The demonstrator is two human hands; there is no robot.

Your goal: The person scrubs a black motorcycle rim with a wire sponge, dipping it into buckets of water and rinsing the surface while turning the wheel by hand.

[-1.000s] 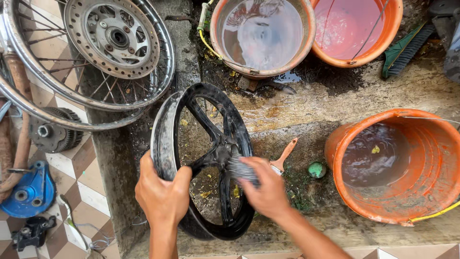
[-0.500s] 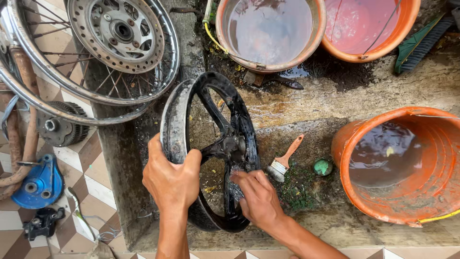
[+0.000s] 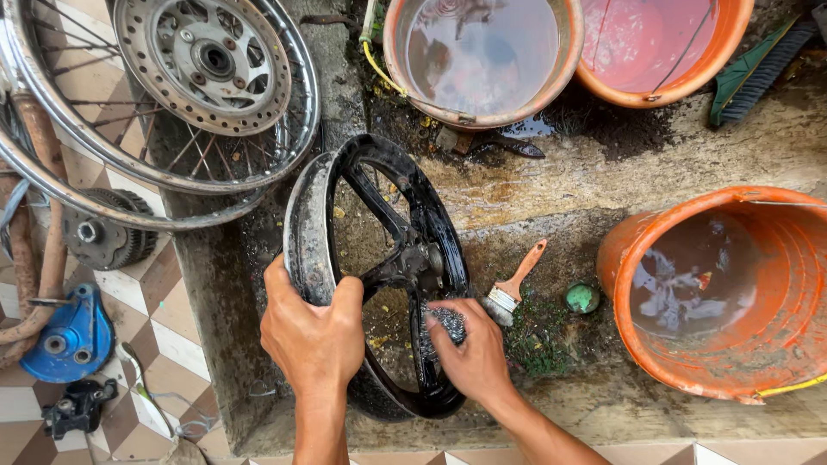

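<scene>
A black cast motorcycle wheel (image 3: 379,185) stands tilted on its rim on a wet concrete floor. My left hand (image 3: 314,331) grips its near-left rim and holds it up. My right hand (image 3: 469,353) presses a wad of steel wool (image 3: 446,323) against a spoke just below the hub (image 3: 418,263). The wheel's lower rim is partly hidden behind both hands.
Two chrome spoked wheels (image 3: 172,95) lean at the upper left. Two buckets of water (image 3: 482,56) (image 3: 663,43) stand at the top, a large orange bucket (image 3: 732,293) at right. A paintbrush (image 3: 514,288) and a green ball (image 3: 582,298) lie beside the wheel. Blue part (image 3: 69,340) at left.
My right hand has slid the steel wool from the hub's right side down to the lower spoke. My left hand has shifted its grip on the rim; the camera has moved closer.
</scene>
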